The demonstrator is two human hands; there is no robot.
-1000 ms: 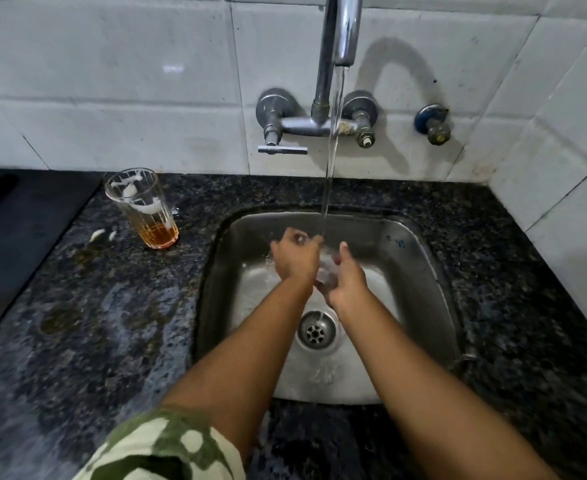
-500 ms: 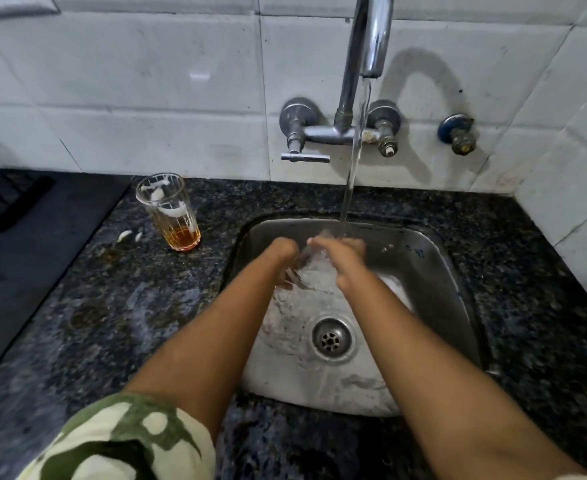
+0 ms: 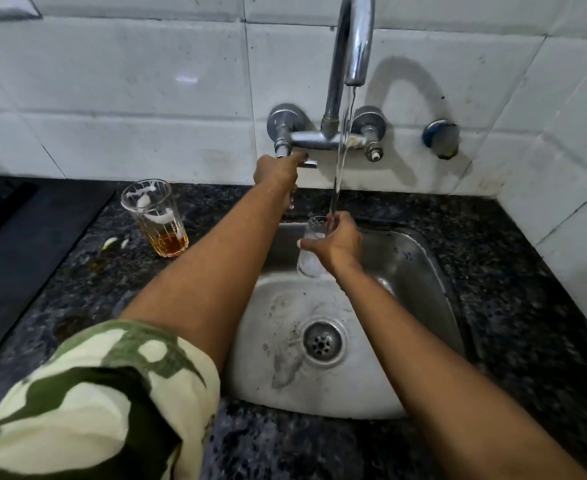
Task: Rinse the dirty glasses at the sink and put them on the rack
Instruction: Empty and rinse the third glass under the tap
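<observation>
Glass [image 3: 314, 245]: held upright over the sink [image 3: 420, 258], right hand [image 3: 337, 244] wrapped around it, under the stream. Tap lever [image 3: 307, 163]: pinched by left hand [image 3: 276, 171]; best turned gently, glass kept steady.

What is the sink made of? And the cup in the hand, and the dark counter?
The sink looks like brushed stainless steel: grey, dull shine, water marks. The cup held by the right hand looks like clear glass, since you can see through it, though clear plastic is possible. The counter looks like polished granite: black with pale speckles and a soft gloss.
</observation>
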